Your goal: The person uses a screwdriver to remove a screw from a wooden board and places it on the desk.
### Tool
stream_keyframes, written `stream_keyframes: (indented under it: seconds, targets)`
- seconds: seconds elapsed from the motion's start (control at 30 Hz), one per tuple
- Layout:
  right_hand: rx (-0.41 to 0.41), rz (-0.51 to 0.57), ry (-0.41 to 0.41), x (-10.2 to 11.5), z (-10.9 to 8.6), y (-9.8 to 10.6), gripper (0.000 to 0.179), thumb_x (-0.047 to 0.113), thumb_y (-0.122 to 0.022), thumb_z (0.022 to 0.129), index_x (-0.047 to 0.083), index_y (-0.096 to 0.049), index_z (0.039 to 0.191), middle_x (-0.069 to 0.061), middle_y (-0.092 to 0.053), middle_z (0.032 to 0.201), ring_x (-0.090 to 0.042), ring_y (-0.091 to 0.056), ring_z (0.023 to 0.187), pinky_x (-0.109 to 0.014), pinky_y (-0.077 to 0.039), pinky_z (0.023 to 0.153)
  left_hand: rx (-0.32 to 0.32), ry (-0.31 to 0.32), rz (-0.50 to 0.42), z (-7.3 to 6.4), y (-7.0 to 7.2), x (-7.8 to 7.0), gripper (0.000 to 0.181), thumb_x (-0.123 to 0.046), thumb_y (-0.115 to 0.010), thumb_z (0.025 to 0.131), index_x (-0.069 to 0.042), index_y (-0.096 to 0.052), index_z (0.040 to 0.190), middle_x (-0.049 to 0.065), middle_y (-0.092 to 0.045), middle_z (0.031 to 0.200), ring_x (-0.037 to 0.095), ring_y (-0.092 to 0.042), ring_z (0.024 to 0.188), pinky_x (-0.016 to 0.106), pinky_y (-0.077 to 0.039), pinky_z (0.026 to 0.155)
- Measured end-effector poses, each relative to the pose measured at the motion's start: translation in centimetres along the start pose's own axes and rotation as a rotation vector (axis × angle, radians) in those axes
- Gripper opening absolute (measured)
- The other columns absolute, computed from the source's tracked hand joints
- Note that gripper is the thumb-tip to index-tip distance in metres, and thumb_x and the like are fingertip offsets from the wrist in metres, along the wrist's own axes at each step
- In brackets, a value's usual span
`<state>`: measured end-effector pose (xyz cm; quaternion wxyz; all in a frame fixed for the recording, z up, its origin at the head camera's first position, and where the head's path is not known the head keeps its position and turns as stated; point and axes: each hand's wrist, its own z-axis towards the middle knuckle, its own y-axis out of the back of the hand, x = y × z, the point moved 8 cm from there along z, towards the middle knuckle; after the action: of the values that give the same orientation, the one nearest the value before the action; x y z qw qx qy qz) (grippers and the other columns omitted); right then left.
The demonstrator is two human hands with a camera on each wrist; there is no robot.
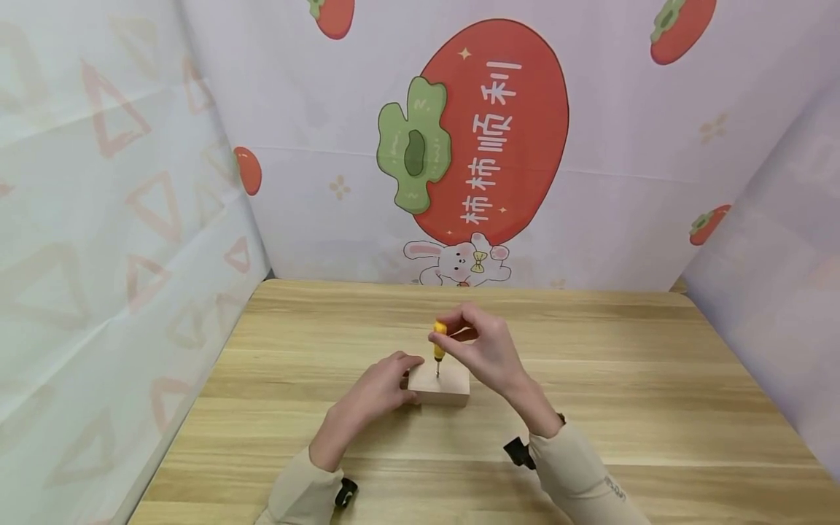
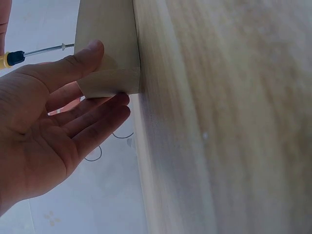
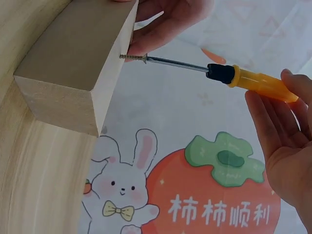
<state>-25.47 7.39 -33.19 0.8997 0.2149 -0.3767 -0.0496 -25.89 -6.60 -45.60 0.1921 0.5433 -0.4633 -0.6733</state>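
Observation:
A pale wooden block [image 1: 438, 397] lies on the table, with a screw [image 3: 132, 57] standing partly out of its top face. My left hand [image 1: 380, 386] grips the block's left end, thumb on the near side and fingers round the far side. Between thumb and fingertips, my right hand [image 1: 487, 351] pinches the yellow handle of a screwdriver [image 3: 261, 84]. The screwdriver stands about upright over the block, its tip at the screw head. In the left wrist view the screw [image 2: 67, 46] shows beside my left thumb.
The wood-grain table [image 1: 590, 379] extends around the block on all sides. Behind it hangs a white cloth [image 1: 315, 233] printed with persimmons and a rabbit. More cloth [image 1: 131, 292] closes in the left and right sides.

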Motion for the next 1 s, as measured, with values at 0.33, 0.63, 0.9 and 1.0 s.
stream_keyframes:
  seconds: [0.33,0.63,0.9,1.0]
  targets:
    - [0.167,0.141,-0.038,-0.9,-0.1,-0.2,0.023,0.001,-0.071,0.089,0.006,-0.071,0.111,-0.009,-0.074,0.102,-0.019,-0.071,0.084,-0.027,-0.059,0.071,0.014,-0.001,-0.006,-0.1,0.2,-0.1,0.056,-0.018,-0.080,0.084,-0.005,-0.060,0.135,0.011,-0.064,0.124,0.023,-0.064,0.105,0.041,-0.054,0.091]
    - [-0.043,-0.173,-0.043,-0.7,-0.4,0.0,0.026,0.012,-0.081,0.083,0.008,-0.066,0.103,-0.005,-0.068,0.097,-0.018,-0.071,0.080,-0.029,-0.060,0.070,0.018,-0.009,0.001,-0.2,-0.1,-0.3,0.056,-0.017,-0.080,0.084,-0.004,-0.060,0.134,0.011,-0.064,0.122,0.021,-0.064,0.102,0.040,-0.054,0.090]
    - [-0.117,-0.206,0.036,1.1,-0.6,-0.2,0.029,0.006,-0.085,0.076,0.005,-0.070,0.101,-0.004,-0.068,0.088,-0.015,-0.070,0.074,-0.027,-0.060,0.066,-0.001,-0.022,0.012,-0.1,-0.1,-0.4,0.056,-0.017,-0.082,0.082,-0.003,-0.061,0.133,0.010,-0.064,0.119,0.020,-0.063,0.098,0.040,-0.054,0.088]
    - [-0.118,-0.163,0.025,1.2,-0.5,-0.3,0.026,0.008,-0.083,0.078,0.006,-0.072,0.101,-0.004,-0.068,0.089,-0.014,-0.069,0.075,-0.025,-0.059,0.068,-0.007,-0.020,0.018,-0.1,0.0,-0.3,0.057,-0.017,-0.082,0.082,-0.003,-0.060,0.133,0.009,-0.064,0.119,0.020,-0.063,0.098,0.039,-0.054,0.088]
